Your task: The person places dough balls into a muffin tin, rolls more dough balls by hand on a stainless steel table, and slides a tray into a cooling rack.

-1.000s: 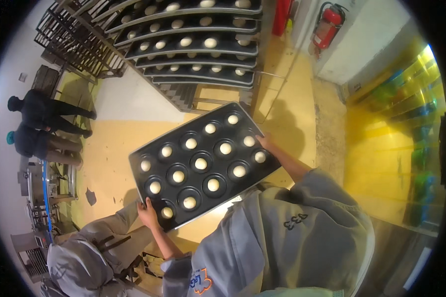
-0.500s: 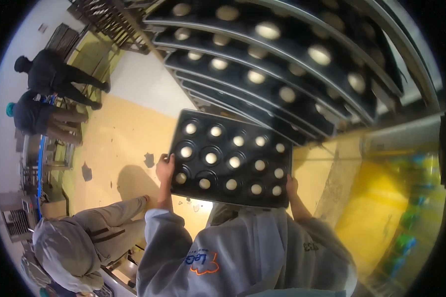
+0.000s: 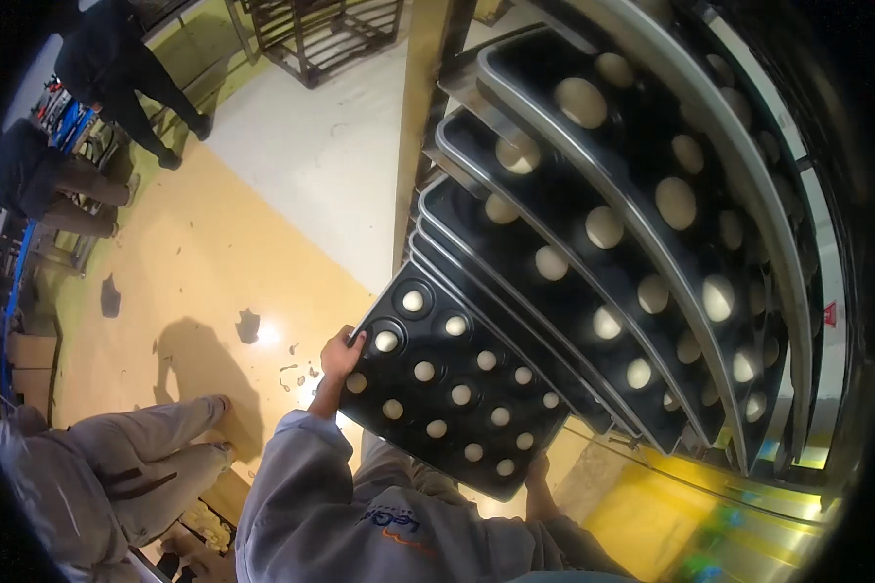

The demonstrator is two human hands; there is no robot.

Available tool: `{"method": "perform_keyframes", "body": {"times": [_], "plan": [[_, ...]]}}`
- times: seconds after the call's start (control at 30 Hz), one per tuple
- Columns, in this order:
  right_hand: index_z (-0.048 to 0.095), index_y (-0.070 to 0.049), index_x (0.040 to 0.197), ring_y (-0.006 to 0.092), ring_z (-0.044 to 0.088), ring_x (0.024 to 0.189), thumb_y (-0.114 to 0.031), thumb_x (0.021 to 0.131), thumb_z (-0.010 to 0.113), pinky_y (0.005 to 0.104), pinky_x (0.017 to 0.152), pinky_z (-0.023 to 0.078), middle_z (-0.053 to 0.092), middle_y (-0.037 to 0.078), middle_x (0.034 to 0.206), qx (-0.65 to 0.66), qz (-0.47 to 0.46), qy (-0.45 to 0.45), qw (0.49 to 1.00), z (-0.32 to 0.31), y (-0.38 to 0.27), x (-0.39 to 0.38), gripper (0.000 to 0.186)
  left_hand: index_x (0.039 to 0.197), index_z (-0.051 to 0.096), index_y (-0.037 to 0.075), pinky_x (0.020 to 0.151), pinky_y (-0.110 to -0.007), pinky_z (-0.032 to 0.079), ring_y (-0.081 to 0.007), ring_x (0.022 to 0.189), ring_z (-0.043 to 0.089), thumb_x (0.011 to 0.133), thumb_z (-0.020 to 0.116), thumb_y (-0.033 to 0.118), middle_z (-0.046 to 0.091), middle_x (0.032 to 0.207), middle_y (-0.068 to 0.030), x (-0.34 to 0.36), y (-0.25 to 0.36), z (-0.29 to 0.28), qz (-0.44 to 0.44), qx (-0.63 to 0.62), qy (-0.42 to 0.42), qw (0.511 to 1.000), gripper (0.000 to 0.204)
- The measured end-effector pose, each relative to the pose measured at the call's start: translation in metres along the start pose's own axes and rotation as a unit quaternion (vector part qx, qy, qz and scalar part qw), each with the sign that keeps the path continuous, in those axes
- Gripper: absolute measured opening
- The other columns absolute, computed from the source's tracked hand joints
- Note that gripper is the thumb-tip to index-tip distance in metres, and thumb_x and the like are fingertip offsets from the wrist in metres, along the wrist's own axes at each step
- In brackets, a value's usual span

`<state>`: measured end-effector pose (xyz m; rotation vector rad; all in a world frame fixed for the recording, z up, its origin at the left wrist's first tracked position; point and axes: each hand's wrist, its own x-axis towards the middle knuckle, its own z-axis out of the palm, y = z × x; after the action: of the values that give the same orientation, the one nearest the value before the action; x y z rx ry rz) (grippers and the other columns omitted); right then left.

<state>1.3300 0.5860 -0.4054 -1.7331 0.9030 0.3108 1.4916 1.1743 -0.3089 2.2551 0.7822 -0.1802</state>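
Note:
My left hand (image 3: 343,353) is closed on the left short edge of a black tray (image 3: 428,340) with round cups holding several pale dough balls (image 3: 424,371). At the tray's lower right side is my right hand (image 3: 537,474), gripping the edge and partly hidden beneath it. The tray tilts in my hands, its far edge touching or just under stacked trays (image 3: 535,136) of similar dough balls in a metal rack (image 3: 423,155); whether it rests on a rail I cannot tell.
A co-worker in grey (image 3: 97,486) stands close at lower left. Two people in dark clothing (image 3: 107,58) are along the equipment at upper left. An empty slatted rack (image 3: 316,44) stands behind; cardboard boxes (image 3: 31,360) lie left, and yellow translucent sheeting (image 3: 671,505) shows lower right.
I have turned toward the rack, which now fills the right side of view. The held tray has moved up to the lowest visible stacked trays; both hands still hold it.

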Motion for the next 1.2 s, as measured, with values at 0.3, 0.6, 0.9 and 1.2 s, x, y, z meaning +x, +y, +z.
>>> {"method": "perform_keyframes", "body": {"times": [0.3, 0.6, 0.9, 1.2], "plan": [[0.054, 0.005, 0.138, 0.0323, 0.064, 0.117, -0.043, 0.108, 0.039, 0.0458, 0.100, 0.056, 0.063, 0.019, 0.131, 0.291, -0.043, 0.018, 0.956, 0.023, -0.014, 0.038, 0.059, 0.132, 0.063, 0.016, 0.089, -0.046, 0.054, -0.0392, 0.103, 0.069, 0.088, 0.063, 0.058, 0.074, 0.107, -0.0191, 0.114, 0.062, 0.028, 0.082, -0.013, -0.077, 0.994, 0.062], [0.067, 0.003, 0.123, 0.0291, 0.073, 0.097, -0.045, 0.104, 0.052, 0.0424, 0.081, 0.060, 0.076, 0.019, 0.101, -0.200, -0.047, 0.151, 0.967, -0.009, -0.042, 0.111, 0.054, 0.149, 0.044, 0.006, 0.113, -0.040, 0.035, -0.0301, 0.135, 0.046, 0.104, 0.049, 0.048, 0.046, 0.150, -0.0174, 0.033, -0.062, 0.128, -0.182, -0.493, 0.284, 0.802, 0.062], [0.049, -0.003, 0.143, 0.0236, 0.049, 0.133, -0.041, 0.106, 0.048, 0.0394, 0.112, 0.040, 0.051, 0.008, 0.147, 0.313, -0.140, -0.077, 0.936, -0.009, -0.075, 0.101, 0.053, 0.140, 0.050, 0.008, 0.111, -0.045, 0.045, -0.0293, 0.127, 0.056, 0.101, 0.038, 0.061, 0.060, 0.136, -0.0104, -0.076, 0.142, 0.127, -0.197, -0.717, 0.052, 0.667, 0.066], [0.061, -0.007, 0.109, 0.0161, 0.056, 0.081, -0.026, 0.105, 0.052, 0.0319, 0.076, 0.050, 0.061, 0.004, 0.098, 0.068, -0.023, 0.184, 0.980, -0.021, 0.022, -0.013, 0.022, 0.148, 0.043, 0.008, 0.116, -0.048, 0.039, -0.0330, 0.133, 0.051, 0.102, 0.026, 0.065, 0.053, 0.145, -0.0133, -0.003, 0.173, 0.184, -0.152, -0.803, -0.021, 0.575, 0.075]]}}
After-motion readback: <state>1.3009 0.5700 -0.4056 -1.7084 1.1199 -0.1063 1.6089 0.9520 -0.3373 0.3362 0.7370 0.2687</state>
